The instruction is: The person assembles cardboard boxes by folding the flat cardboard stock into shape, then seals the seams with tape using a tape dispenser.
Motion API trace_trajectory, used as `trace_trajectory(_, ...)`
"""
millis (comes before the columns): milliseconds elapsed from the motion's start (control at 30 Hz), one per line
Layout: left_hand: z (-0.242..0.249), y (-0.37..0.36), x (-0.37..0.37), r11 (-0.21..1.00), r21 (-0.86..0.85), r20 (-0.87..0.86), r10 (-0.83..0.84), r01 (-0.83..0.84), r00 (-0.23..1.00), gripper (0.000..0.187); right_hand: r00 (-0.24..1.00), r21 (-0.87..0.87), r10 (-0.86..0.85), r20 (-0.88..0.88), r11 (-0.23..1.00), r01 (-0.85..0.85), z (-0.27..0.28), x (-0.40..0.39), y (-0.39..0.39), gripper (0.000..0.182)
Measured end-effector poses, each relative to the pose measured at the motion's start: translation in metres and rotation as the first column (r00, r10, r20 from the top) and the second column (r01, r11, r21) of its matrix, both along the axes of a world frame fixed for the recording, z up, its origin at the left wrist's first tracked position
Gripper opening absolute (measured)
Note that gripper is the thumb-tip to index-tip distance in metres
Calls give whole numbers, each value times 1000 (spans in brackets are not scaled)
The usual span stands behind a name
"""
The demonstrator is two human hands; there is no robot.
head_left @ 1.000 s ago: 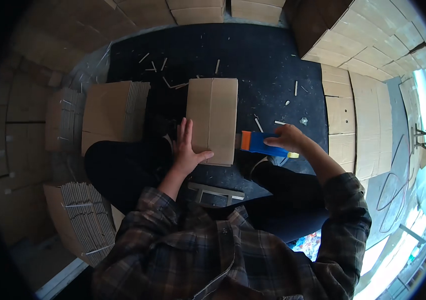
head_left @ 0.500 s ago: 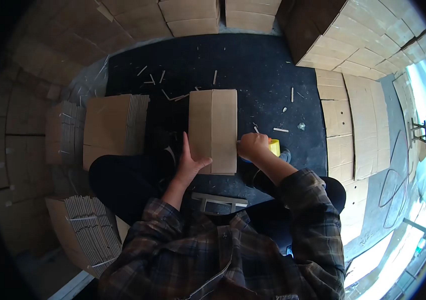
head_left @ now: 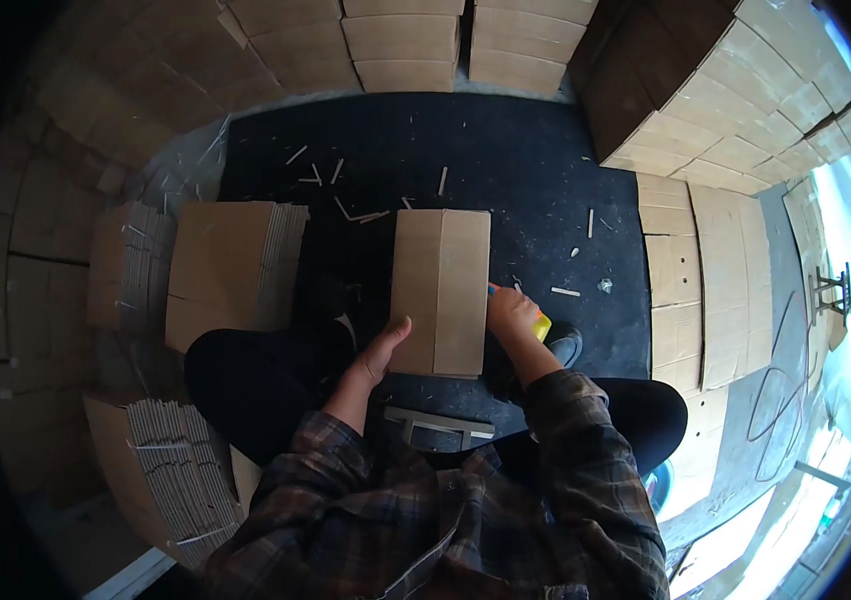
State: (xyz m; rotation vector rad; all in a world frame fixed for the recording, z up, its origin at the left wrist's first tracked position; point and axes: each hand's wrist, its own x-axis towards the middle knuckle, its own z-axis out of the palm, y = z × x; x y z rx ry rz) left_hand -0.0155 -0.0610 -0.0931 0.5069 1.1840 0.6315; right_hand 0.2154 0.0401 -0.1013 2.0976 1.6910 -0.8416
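A closed tan cardboard box (head_left: 441, 290) stands on the dark mat between my knees, a seam running down its top. My left hand (head_left: 384, 350) is against the box's near left edge, its thumb raised by the top and its other fingers hidden down the side. At the box's right side, my right hand (head_left: 513, 310) is closed around a yellow tape dispenser (head_left: 543, 326), which shows partly below and beside the fingers. A bit of blue and orange shows by the knuckles.
Bundled flat cardboard (head_left: 221, 260) stands at the left, with another bundle (head_left: 181, 460) nearer. Stacked boxes (head_left: 401, 45) line the back. Cardboard sheets (head_left: 726, 280) lie at the right. Scraps litter the black mat (head_left: 536, 150). A low stool (head_left: 438, 422) is between my legs.
The view has shifted, so the surroundings appear lower. My left hand's fingers have gone from spread on the box to down its side. My right hand has turned with the yellow dispenser.
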Motion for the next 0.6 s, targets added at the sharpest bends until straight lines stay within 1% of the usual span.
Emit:
trace_trajectory(33,2,0,0,1000,1,3,2,-2,1000,80,999,8,-42,-5,999,42,-5,-1,-5,47)
trace_trajectory(67,5,-1,-1,997,-59,8,-39,40,999,84,999,6,-50,-13,999,51,-9,1,-8,46)
trace_trajectory(100,14,1,-1,990,-113,13,-79,80,997,89,999,13,-45,-14,999,45,-1,1,-5,46)
trace_trajectory(133,26,3,-1,992,-106,11,-73,74,997,89,999,-22,52,-1,998,-52,8,3,-2,43)
trace_trajectory(167,37,5,2,965,-241,-143,-144,107,979,90,989,-59,149,12,987,-148,16,5,2,41)
trace_trajectory(200,44,6,5,920,-376,-278,-230,115,932,92,988,-69,151,28,987,-149,16,9,11,48)
trace_trajectory(233,44,3,7,923,-370,-276,-222,110,935,92,985,-69,170,35,983,-168,32,12,21,52)
trace_trajectory(267,44,-4,10,979,-196,-335,-117,52,935,92,981,-71,189,42,980,-186,49,15,31,55)
trace_trajectory(300,44,-6,13,1000,-15,-376,-8,2,926,92,997,30,60,52,998,-62,40,19,41,57)
trace_trajectory(333,48,-3,16,1000,-11,-376,-10,6,926,92,998,98,19,55,995,-24,35,23,51,57)
trace_trajectory(400,55,0,21,981,194,-618,109,16,779,87,997,199,-28,67,980,14,27,23,69,56)
trace_trajectory(433,50,10,18,981,194,-620,111,14,777,87,998,199,-25,65,980,12,32,18,76,56)
trace_trajectory(467,44,29,14,933,360,-553,238,-28,799,85,998,200,-49,39,979,41,36,12,82,56)
trace_trajectory(500,39,48,10,855,514,-464,348,-72,814,83,997,202,-78,13,977,74,42,4,86,57)
trace_trajectory(533,38,67,11,855,515,-466,344,-67,815,83,999,152,-39,29,988,34,48,-4,88,57)
trace_trajectory(600,29,95,17,871,478,-224,247,-115,943,78,996,120,-94,-6,988,94,32,-13,92,56)
